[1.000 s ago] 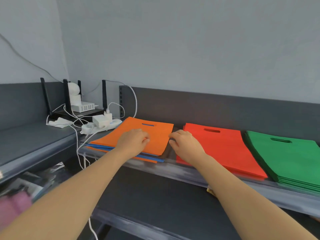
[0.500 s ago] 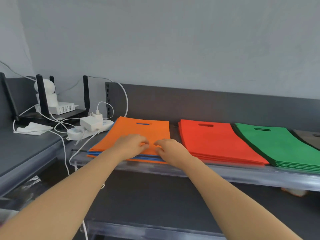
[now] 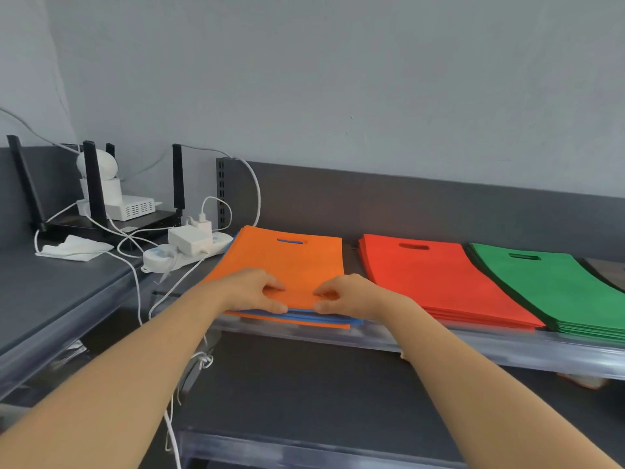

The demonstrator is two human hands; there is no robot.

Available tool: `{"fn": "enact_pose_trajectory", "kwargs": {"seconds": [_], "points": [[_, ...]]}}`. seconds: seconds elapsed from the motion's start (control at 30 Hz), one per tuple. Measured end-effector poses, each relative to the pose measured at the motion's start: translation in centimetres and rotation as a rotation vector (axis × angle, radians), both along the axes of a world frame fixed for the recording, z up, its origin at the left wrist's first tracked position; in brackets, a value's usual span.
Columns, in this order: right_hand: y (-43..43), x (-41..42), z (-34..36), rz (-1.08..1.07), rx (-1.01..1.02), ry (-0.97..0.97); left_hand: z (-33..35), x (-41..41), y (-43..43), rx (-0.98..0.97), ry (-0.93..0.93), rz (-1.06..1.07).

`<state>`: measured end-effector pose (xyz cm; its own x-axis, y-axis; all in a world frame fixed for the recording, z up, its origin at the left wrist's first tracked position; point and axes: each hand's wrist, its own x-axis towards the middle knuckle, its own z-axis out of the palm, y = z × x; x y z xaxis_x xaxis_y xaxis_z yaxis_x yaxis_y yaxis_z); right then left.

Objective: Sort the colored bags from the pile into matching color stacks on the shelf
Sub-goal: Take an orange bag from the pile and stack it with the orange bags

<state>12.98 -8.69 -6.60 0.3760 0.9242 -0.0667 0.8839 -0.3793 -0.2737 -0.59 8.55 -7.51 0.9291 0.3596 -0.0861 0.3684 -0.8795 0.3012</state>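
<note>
A mixed pile lies on the shelf (image 3: 473, 346), topped by an orange bag (image 3: 287, 262) with blue bags (image 3: 324, 316) and more orange showing beneath at its near edge. My left hand (image 3: 252, 289) and my right hand (image 3: 345, 294) both pinch the near edge of the top orange bag, thumbs on top, fingers under it. To the right lie a red stack (image 3: 436, 279) and a green stack (image 3: 554, 286), each flat with its handle slot toward the wall.
Left of the pile sit a white power strip with a charger (image 3: 189, 247), loose white cables, a black router with antennas (image 3: 98, 214) and a folded white cloth (image 3: 74, 248). A grey bag edge (image 3: 608, 269) shows at far right. A lower shelf (image 3: 304, 394) runs below.
Both hands have slid back to the near edge of the orange bag and closed on it; the right hand came in from the gap beside the red stack. The view shifted slightly.
</note>
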Motion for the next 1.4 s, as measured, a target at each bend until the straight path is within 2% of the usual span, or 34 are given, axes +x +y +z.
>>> {"fn": "enact_pose_trajectory", "kwargs": {"seconds": [0.47, 0.7, 0.93, 1.0, 1.07, 1.13, 1.2, 1.27, 1.3, 1.4], "points": [[0.5, -0.1, 1.1, 0.008, -0.030, 0.018, 0.2, 0.3, -0.1, -0.156, -0.090, 0.041], [0.3, -0.7, 2.1, -0.002, -0.050, 0.013, 0.5, 0.5, 0.0, -0.146, -0.127, 0.057], [0.9, -0.7, 2.0, 0.048, -0.058, -0.217, 0.3, 0.3, 0.0, -0.055, -0.170, 0.067], [1.3, -0.5, 1.6, -0.048, 0.030, -0.365, 0.3, 0.3, 0.0, -0.057, -0.175, 0.070], [1.8, -0.4, 1.1, -0.173, 0.151, -0.415, 0.3, 0.3, -0.1, -0.057, -0.174, 0.063], [2.3, -0.3, 0.5, -0.230, 0.260, -0.346, 0.3, 0.5, -0.2, -0.022, -0.163, 0.062], [2.3, -0.3, 0.2, -0.294, 0.453, -0.275, 0.2, 0.9, -0.1, 0.018, -0.193, 0.089], [2.0, -0.2, 0.4, -0.449, 0.658, -0.073, 0.0, 1.1, -0.2, 0.036, -0.269, 0.150], [1.9, -0.2, 0.7, -0.541, 0.699, 0.156, -0.1, 1.2, -0.2, 0.055, -0.306, 0.182], [1.6, -0.2, 1.7, -0.690, 0.606, 1.090, -0.3, 1.0, -1.2, 0.194, -0.374, 0.216]]}}
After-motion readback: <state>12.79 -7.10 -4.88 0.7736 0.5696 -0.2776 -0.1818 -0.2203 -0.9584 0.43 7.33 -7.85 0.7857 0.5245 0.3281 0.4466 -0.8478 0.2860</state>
